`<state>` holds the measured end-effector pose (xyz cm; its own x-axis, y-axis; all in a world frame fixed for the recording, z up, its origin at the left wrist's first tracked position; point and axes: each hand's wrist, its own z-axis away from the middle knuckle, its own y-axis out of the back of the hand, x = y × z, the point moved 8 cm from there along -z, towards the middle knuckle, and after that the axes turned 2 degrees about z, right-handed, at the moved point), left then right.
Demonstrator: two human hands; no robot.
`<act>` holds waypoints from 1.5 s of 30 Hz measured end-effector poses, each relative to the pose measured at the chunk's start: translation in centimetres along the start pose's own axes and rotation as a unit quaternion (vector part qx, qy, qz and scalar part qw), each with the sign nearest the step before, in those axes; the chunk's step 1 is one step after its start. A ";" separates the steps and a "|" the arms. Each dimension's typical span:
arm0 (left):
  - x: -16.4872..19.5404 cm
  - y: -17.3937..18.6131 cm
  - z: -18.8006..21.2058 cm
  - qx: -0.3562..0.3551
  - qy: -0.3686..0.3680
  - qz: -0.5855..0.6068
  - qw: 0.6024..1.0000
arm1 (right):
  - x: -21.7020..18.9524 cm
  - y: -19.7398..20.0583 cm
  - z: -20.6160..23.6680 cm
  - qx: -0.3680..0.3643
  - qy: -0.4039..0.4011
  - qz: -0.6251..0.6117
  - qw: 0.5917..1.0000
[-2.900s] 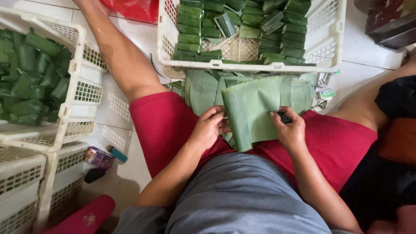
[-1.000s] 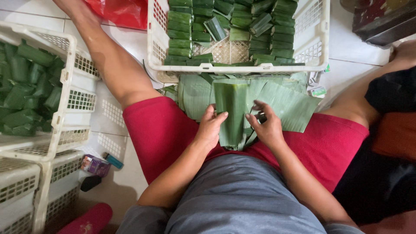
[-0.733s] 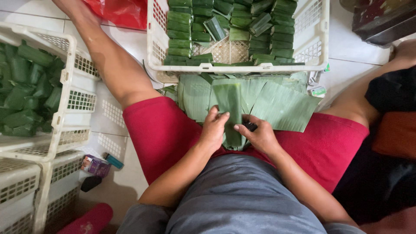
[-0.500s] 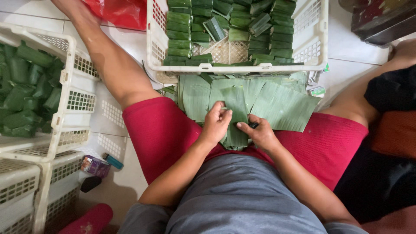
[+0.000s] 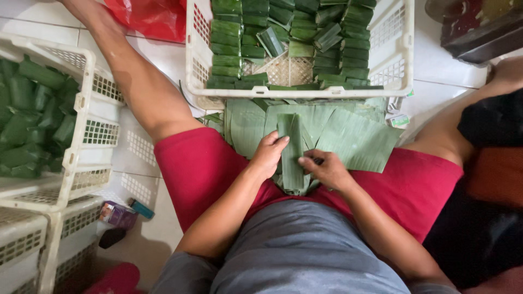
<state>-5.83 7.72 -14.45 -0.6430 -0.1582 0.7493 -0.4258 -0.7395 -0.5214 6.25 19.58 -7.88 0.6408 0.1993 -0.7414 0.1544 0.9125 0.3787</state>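
**Folded leaf parcel held between both hands, long axis running away from the body**

Observed on the lap: one narrow folded banana-leaf parcel (image 5: 292,149), resting on a spread stack of flat banana leaves (image 5: 354,136) over the red shorts (image 5: 196,169). Long axis of the parcel noted as running straight from the body toward the white basket (image 5: 400,65) beyond the knees; near end tucked low between the wrists, far end pointing at the basket's near rim.

Left hand (image 5: 268,156) found on the parcel's left edge, fingers (image 5: 279,142) curled over the top face and pressed onto it, thumb side not visible. Right hand (image 5: 322,169) found just beside the parcel's right edge, nearer its lower half, fingers (image 5: 308,158) bent inward and touching the fold; whether a small object was pinched there could not be told. Both hands equally close to the parcel; left placed slightly farther up its length, right slightly lower.

Beyond the parcel: white basket holding rows of finished green parcels (image 5: 229,54), laid crosswise to the one in hand. To the parcel's left, well apart, a second white basket (image 5: 92,103) also filled with green parcels. Red plastic bag (image 5: 147,16) at far left of the first basket. Small box (image 5: 117,214) and dark items on the floor tiles, left of the thigh.
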 end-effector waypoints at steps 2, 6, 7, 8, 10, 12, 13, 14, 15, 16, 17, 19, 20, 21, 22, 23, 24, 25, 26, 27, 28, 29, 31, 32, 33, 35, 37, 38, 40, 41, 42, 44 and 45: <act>-0.3 1.4 -0.3 0.022 0.028 -0.003 0.999 | -2.6 3.4 0.0 0.087 0.065 0.092 0.990; -0.7 2.6 -0.6 0.032 0.066 0.016 0.997 | -10.5 11.4 0.1 0.241 0.285 0.097 0.923; -0.7 2.7 -0.8 0.032 0.067 0.016 0.997 | -12.2 13.1 -0.6 0.277 0.293 0.136 0.905; -0.7 2.7 -1.0 0.034 0.061 0.003 0.998 | -14.0 14.5 -1.6 0.312 0.302 0.174 0.884; -0.9 2.7 -1.6 0.039 0.048 -0.022 0.998 | -17.4 16.4 -4.5 0.324 0.335 0.209 0.860; -1.2 2.8 -1.9 0.040 0.048 -0.056 0.996 | -20.5 16.9 -8.7 0.306 0.370 0.253 0.840; -1.4 3.0 -2.1 0.041 0.049 -0.073 0.995 | -21.4 16.6 -11.1 0.289 0.353 0.311 0.834; -1.6 3.1 -2.3 0.043 0.055 -0.074 0.995 | -22.0 16.2 -13.6 0.271 0.336 0.369 0.823; -1.8 3.2 -2.4 0.046 0.063 -0.073 0.994 | -22.4 15.6 -15.9 0.252 0.317 0.425 0.810; -2.0 3.3 -2.5 0.048 0.071 -0.073 0.994 | -22.3 14.9 -18.1 0.220 0.288 0.480 0.799; -2.3 3.4 -2.7 0.054 0.080 -0.074 0.993 | -22.1 14.3 -20.1 0.189 0.258 0.534 0.783; -2.8 3.5 -2.8 0.064 0.096 -0.077 0.990 | -21.3 13.7 -22.5 0.136 0.213 0.603 0.757; -2.9 3.3 -2.9 0.057 0.099 -0.059 0.992 | -20.8 13.5 -23.3 0.113 0.198 0.621 0.750; -3.0 3.1 -2.9 0.052 0.102 -0.041 0.993 | -20.3 13.2 -24.0 0.089 0.183 0.639 0.742; -3.1 2.9 -2.8 0.046 0.106 -0.024 0.993 | -19.8 13.1 -24.4 0.083 0.174 0.647 0.738; -3.1 3.0 -2.6 0.051 0.109 -0.026 0.992 | -19.4 13.0 -24.7 0.078 0.164 0.654 0.734; -3.1 3.1 -2.6 0.055 0.110 -0.027 0.992 | -19.2 13.1 -25.0 0.075 0.156 0.662 0.729; -3.1 3.2 -2.6 0.059 0.111 -0.028 0.992 | -19.3 13.2 -25.1 0.081 0.160 0.660 0.730; -3.0 3.3 -2.7 0.059 0.105 -0.042 0.992 | -19.1 13.3 -24.9 0.088 0.162 0.657 0.731; -3.0 3.4 -2.8 0.061 0.102 -0.055 0.991 | -18.9 13.3 -24.8 0.091 0.162 0.654 0.733; -3.1 3.6 -2.8 0.062 0.101 -0.068 0.991 | -18.7 13.1 -24.8 0.084 0.157 0.648 0.740; -3.3 3.5 -2.9 0.057 0.104 -0.047 0.992 | -18.4 13.1 -24.7 0.078 0.151 0.642 0.747; -3.7 3.4 -3.1 0.048 0.107 -0.006 0.993 | -18.1 13.1 -24.5 0.066 0.130 0.627 0.765; -3.7 4.0 -3.2 0.081 0.108 -0.021 0.991 | -18.0 13.3 -24.3 0.058 0.115 0.616 0.777; -3.5 4.4 -3.3 0.115 0.107 -0.037 0.987 | -17.9 13.5 -23.9 0.051 0.100 0.605 0.789; -3.1 4.6 -3.3 0.122 0.099 -0.005 0.988 | -19.5 14.1 -22.2 0.070 0.169 0.483 0.856; -2.1 3.7 -3.3 0.063 0.085 0.091 0.990 | -20.7 14.4 -20.0 0.071 0.221 0.360 0.904; -1.8 3.6 -3.1 0.059 0.089 0.117 0.987 | -20.5 14.5 -18.0 0.062 0.237 0.300 0.922; -1.3 3.4 -2.9 0.048 0.097 0.168 0.980 | -19.0 13.8 -13.7 -0.001 0.236 0.175 0.956; -1.4 3.3 -2.9 0.038 0.116 0.163 0.979 | -17.9 12.7 -11.5 -0.056 0.220 0.111 0.967; -1.7 3.2 -2.8 0.029 0.136 0.158 0.978 | -17.7 11.4 -9.0 -0.071 0.271 0.126 0.952; -1.7 2.8 -2.8 -0.008 0.129 0.149 0.980 | -16.3 8.4 -5.3 -0.099 0.295 0.151 0.938; -1.4 2.5 -2.9 -0.033 0.103 0.146 0.983 | -15.0 6.7 -4.1 -0.113 0.268 0.160 0.943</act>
<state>-7.81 8.01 -18.00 -0.8562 -0.2177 0.4685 -0.2390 -0.6371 -0.7328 -5.44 24.19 3.50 0.1447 0.5740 -0.8060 -0.1862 0.8158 0.5476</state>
